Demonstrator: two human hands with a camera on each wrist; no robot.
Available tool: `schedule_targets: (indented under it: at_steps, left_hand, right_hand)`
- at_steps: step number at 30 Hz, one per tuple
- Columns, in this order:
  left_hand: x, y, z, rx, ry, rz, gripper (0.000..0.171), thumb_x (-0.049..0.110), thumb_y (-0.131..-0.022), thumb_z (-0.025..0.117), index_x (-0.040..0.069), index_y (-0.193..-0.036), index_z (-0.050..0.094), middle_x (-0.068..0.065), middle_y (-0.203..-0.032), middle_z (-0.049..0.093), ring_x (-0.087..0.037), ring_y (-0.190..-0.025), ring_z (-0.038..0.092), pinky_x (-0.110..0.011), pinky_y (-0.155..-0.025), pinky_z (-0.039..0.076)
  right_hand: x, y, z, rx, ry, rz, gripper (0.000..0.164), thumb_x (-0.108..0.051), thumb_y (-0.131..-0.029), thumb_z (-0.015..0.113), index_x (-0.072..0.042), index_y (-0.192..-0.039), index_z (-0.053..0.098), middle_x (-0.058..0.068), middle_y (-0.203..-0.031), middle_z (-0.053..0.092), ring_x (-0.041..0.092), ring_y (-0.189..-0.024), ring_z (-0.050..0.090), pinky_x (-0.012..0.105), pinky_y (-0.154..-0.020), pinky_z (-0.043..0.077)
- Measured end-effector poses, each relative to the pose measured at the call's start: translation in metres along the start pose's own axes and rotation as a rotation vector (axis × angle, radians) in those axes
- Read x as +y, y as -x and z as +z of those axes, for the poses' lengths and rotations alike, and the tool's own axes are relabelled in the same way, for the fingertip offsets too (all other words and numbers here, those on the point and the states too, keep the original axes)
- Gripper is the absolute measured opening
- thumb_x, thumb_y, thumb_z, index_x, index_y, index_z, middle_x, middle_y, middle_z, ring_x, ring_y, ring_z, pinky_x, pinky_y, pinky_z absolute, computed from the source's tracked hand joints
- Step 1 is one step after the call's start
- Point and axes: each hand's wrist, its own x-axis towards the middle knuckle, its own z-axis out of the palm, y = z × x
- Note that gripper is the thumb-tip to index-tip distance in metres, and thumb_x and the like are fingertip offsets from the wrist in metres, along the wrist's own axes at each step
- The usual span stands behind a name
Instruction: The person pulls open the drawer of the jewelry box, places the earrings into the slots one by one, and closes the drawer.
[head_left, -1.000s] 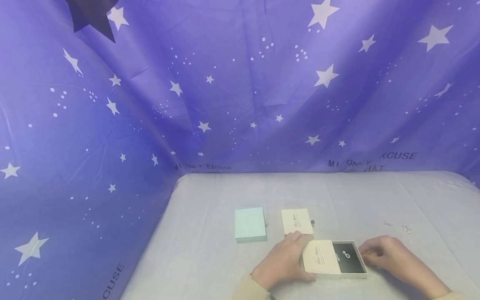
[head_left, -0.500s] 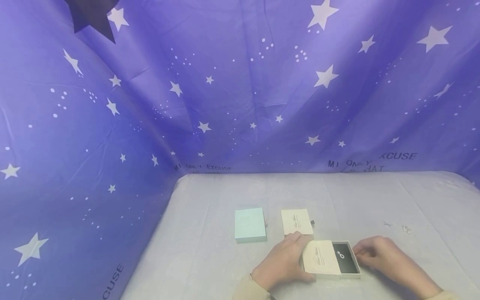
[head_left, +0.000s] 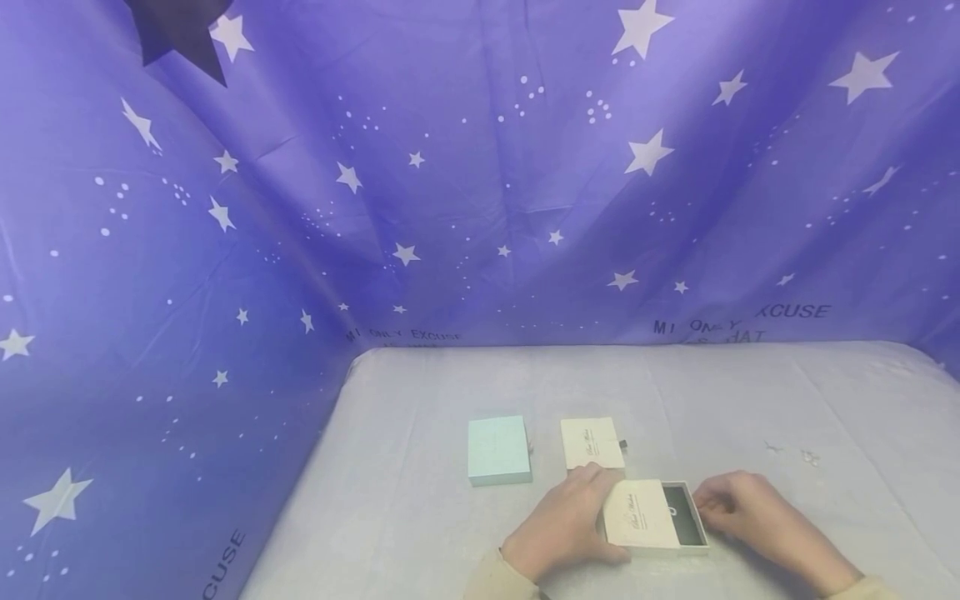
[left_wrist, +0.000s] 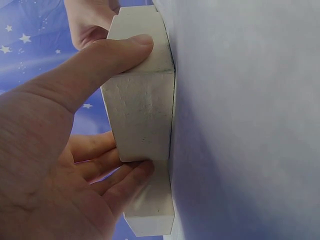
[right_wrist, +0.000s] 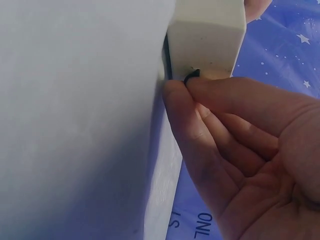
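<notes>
A cream drawer-style jewellery box (head_left: 637, 518) lies near the front of the table, its drawer partly out on the right. Inside the drawer (head_left: 686, 527) is a black pad with part of a small silvery loop-shaped piece (head_left: 671, 512) showing at the sleeve's edge. My left hand (head_left: 566, 525) grips the sleeve from the left, thumb on its near side and fingers at the far side. At the drawer's end, my right hand (head_left: 750, 515) pinches a black ribbon pull tab (right_wrist: 194, 75) between thumb and forefinger.
Right behind the held box lies a second cream box (head_left: 588, 440) with a dark tab. A mint-green box (head_left: 498, 450) stands to its left. Small shiny jewellery pieces (head_left: 809, 457) lie on the white-covered table at the right. A purple star-printed curtain (head_left: 480, 183) hangs behind.
The drawer has slid left into the sleeve, so less of the black pad and loop piece shows. My right hand has moved left with it, while my left hand stays in place.
</notes>
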Motion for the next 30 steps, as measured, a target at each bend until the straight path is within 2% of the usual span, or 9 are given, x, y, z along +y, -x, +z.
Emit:
schedule_targets:
  at_steps: [10, 18, 25, 30]
  left_hand:
    - [0.000, 0.000, 0.000, 0.007, -0.009, 0.010, 0.084, 0.046, -0.065, 0.089, 0.019, -0.135, 0.052, 0.013, -0.117, 0.055, 0.003, -0.098, 0.049, -0.007, -0.087, 0.042]
    - [0.001, 0.000, -0.001, -0.001, 0.020, -0.003, 0.083, 0.044, -0.065, 0.090, 0.020, -0.134, 0.052, 0.014, -0.115, 0.054, 0.003, -0.097, 0.048, -0.007, -0.086, 0.042]
    - [0.001, -0.001, -0.001, 0.000, 0.016, -0.001, 0.083, 0.044, -0.065, 0.090, 0.020, -0.134, 0.052, 0.013, -0.113, 0.054, 0.003, -0.095, 0.047, -0.006, -0.083, 0.041]
    - [0.001, -0.001, -0.001, -0.003, 0.014, -0.006, 0.082, 0.044, -0.065, 0.090, 0.020, -0.134, 0.052, 0.014, -0.113, 0.054, 0.003, -0.094, 0.047, -0.007, -0.084, 0.041]
  right_hand:
    - [-0.003, -0.003, 0.004, -0.002, -0.012, 0.006, 0.009, -0.003, -0.076, 0.074, -0.011, -0.080, 0.073, -0.014, -0.069, 0.065, -0.005, -0.063, 0.053, 0.022, -0.058, 0.051]
    - [-0.009, -0.007, 0.007, -0.029, -0.026, 0.043, 0.008, -0.004, -0.076, 0.073, -0.010, -0.082, 0.073, -0.011, -0.070, 0.066, -0.004, -0.063, 0.055, 0.022, -0.059, 0.052]
    - [-0.013, -0.008, 0.011, 0.018, -0.035, -0.028, 0.014, 0.000, -0.073, 0.071, -0.013, -0.077, 0.071, -0.014, -0.068, 0.062, -0.004, -0.062, 0.051, 0.022, -0.057, 0.049]
    - [-0.018, -0.012, 0.017, 0.040, -0.061, -0.063, 0.022, 0.002, -0.073, 0.068, -0.019, -0.070, 0.066, -0.018, -0.060, 0.049, -0.005, -0.056, 0.042, 0.021, -0.052, 0.043]
